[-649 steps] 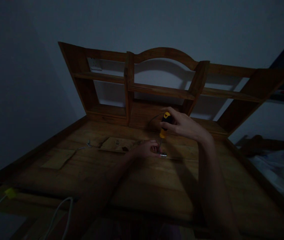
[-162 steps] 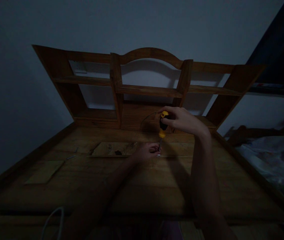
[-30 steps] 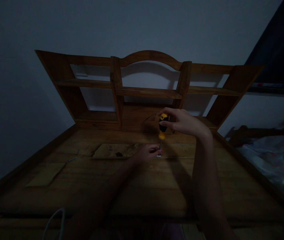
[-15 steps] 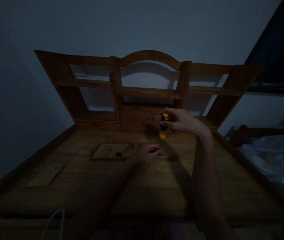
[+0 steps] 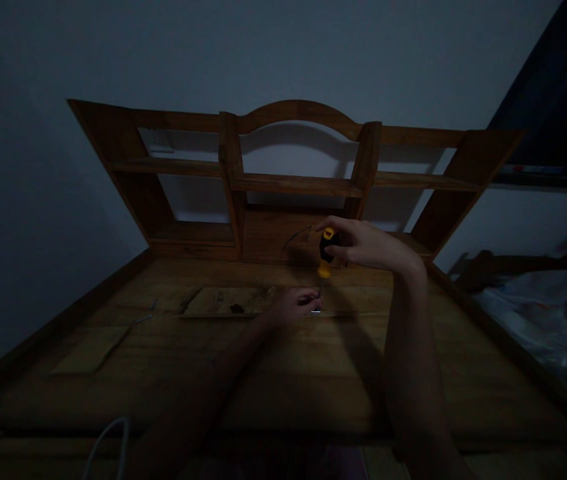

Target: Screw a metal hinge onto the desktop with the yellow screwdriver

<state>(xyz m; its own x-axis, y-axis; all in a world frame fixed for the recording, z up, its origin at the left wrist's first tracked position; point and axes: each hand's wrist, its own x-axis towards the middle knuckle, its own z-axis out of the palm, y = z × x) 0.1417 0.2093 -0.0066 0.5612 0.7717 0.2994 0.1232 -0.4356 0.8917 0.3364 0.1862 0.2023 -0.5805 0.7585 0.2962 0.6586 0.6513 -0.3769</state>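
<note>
On the dim wooden desktop [image 5: 273,367], the right hand [image 5: 358,245] grips a yellow-and-black screwdriver [image 5: 326,253] — tip down beside a small shiny metal piece [image 5: 316,311] — while the left hand's [image 5: 293,305] fingers curl narrowly at that piece.

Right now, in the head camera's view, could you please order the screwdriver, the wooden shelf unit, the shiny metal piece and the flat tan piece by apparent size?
1. Wooden shelf unit
2. Flat tan piece
3. Screwdriver
4. Shiny metal piece, partly hidden

Wooden desktop [image 5: 263,353], shiny metal piece [image 5: 316,312], yellow-black plastic-looking handle [image 5: 324,273]
</note>
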